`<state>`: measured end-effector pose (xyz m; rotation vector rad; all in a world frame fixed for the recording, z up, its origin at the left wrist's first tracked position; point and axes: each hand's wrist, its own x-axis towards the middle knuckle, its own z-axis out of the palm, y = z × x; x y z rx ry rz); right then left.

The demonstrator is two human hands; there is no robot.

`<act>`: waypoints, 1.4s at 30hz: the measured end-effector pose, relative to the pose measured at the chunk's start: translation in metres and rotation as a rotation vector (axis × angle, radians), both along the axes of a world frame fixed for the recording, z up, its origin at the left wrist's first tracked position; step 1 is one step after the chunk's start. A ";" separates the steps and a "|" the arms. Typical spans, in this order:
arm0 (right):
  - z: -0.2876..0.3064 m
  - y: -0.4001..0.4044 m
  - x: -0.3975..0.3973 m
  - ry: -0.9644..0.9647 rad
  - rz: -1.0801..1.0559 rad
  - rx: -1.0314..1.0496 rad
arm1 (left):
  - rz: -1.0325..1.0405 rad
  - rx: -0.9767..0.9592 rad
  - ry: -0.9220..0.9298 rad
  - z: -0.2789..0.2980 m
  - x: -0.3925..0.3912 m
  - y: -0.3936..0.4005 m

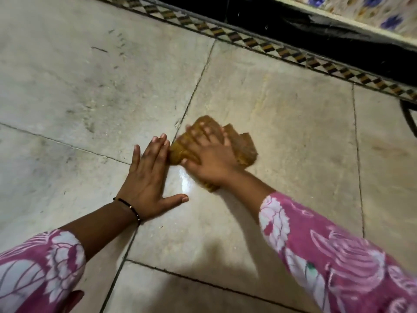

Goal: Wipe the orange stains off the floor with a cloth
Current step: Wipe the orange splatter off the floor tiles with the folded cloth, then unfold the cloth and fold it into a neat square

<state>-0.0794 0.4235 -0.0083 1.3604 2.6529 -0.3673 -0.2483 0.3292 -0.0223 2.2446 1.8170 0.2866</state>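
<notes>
**Cloth Pressed to Tiled Floor in Stain Clean-Up**

A person's right hand (208,158) lay spread with straight fingers atop an orange-brown cloth (242,146), pressing it flat against the pale floor (282,123) beside a tile joint, apparently for scrubbing force. The left hand (146,177), fingers flat and holding nothing, rested on the floor just beside the cloth, likely as a brace. No writing or labels were visible.

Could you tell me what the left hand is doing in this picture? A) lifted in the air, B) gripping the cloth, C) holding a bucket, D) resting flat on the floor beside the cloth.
D: the left hand lies with fingers straight on the floor, while the right hand presses the cloth.
</notes>
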 end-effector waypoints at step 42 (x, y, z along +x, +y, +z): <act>0.121 -0.199 0.131 0.816 -0.934 -0.950 | -0.275 -0.778 0.419 0.119 0.108 0.006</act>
